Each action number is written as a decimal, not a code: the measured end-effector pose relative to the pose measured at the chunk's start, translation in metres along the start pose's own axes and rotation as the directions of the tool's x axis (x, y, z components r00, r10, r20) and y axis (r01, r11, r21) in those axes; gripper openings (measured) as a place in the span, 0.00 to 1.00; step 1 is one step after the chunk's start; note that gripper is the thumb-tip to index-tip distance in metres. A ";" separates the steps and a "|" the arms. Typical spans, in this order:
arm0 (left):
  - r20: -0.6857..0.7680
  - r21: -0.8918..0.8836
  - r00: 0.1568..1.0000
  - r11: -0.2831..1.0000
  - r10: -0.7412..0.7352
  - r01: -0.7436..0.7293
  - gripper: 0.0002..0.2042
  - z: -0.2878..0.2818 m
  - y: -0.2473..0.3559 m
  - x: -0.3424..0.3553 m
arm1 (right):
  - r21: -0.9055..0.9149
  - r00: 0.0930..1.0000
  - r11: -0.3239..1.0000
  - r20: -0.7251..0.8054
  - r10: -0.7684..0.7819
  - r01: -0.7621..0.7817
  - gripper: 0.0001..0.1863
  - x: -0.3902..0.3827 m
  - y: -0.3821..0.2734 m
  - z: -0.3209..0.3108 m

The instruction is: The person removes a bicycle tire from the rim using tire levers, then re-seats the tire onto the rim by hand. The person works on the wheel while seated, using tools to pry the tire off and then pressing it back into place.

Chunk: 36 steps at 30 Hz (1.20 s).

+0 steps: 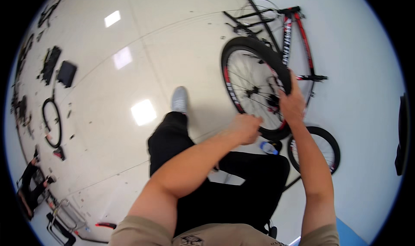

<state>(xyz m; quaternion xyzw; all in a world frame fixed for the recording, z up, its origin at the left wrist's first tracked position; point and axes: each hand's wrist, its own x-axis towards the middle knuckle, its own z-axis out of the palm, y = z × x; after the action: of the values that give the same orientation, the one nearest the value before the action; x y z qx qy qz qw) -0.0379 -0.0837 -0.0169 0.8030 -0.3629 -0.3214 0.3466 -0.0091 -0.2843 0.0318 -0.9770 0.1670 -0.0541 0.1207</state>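
A bicycle wheel [252,91] with a black tyre and dark spokes stands tilted in front of me. My right hand [293,101] is closed around the tyre at its right side. At the wheel's lower left edge, my left hand [246,128] has its fingers curled over the rim and tyre; the fingertips are partly hidden. Behind the wheel leans a red, black and white bicycle frame [286,40] with a handlebar. Whether the wheel is joined to the frame cannot be made out.
A smaller-looking second wheel [328,138] rests by the wall, right of a blue-and-white object [269,148] on the floor. Far left lie another wheel [59,125], a dark box [67,74] and scattered parts. Another person [30,190] sits at the lower left.
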 end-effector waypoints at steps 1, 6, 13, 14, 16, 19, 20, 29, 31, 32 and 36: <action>-0.033 -0.005 0.999 1.000 0.014 -0.015 0.19 -0.002 0.000 0.000 | -0.021 0.999 0.999 0.018 0.039 -0.038 0.45 0.012 -0.001 -0.001; -0.012 -0.005 1.000 1.000 -0.017 0.017 0.21 -0.006 0.001 0.002 | -0.071 0.982 0.985 0.090 0.165 -0.159 0.42 0.051 -0.016 -0.004; 0.052 -0.107 0.998 0.993 -0.040 0.046 0.23 0.000 0.006 0.001 | 0.389 0.966 0.903 0.243 0.090 -0.182 0.42 0.063 0.007 -0.004; 0.054 -0.151 0.998 0.987 -0.044 0.052 0.24 0.001 0.007 0.002 | 0.402 0.980 0.908 0.197 0.035 -0.113 0.43 0.059 0.012 0.001; 0.050 -0.202 0.997 0.977 -0.055 0.064 0.24 0.002 0.006 0.005 | 0.483 0.982 0.867 0.186 0.034 -0.122 0.41 0.041 -0.003 0.003; 0.026 -0.227 0.998 0.972 -0.059 0.064 0.25 0.006 0.006 0.006 | 0.640 0.985 0.752 0.164 0.062 -0.154 0.36 0.026 -0.009 0.008; 0.006 -0.237 0.998 0.969 -0.061 0.061 0.25 0.007 0.007 0.007 | 0.682 0.990 0.720 0.131 0.051 -0.127 0.34 0.023 -0.004 0.012; -0.084 -0.372 0.995 0.928 -0.060 0.024 0.25 0.003 0.005 0.006 | 0.599 1.000 0.800 -0.001 0.031 -0.024 0.29 0.003 0.024 0.020; -0.046 -0.357 0.998 0.933 -0.053 0.033 0.26 0.002 0.006 0.005 | 0.588 0.999 0.808 0.010 0.044 -0.041 0.29 0.002 0.023 0.020; -0.011 -0.330 0.998 0.943 -0.055 0.048 0.26 0.003 0.010 0.005 | 0.578 0.999 0.815 0.009 0.045 -0.042 0.29 0.002 0.022 0.020; 0.075 -0.263 0.996 0.963 -0.050 0.068 0.30 0.007 0.011 0.001 | 0.590 0.998 0.806 0.026 0.051 -0.057 0.31 -0.004 -0.014 0.010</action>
<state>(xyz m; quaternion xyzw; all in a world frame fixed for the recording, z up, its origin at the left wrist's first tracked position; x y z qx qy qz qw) -0.0469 -0.0927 -0.0121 0.7487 -0.3040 -0.4040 0.4287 -0.0071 -0.2675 0.0250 -0.8864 0.1690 -0.0954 0.4202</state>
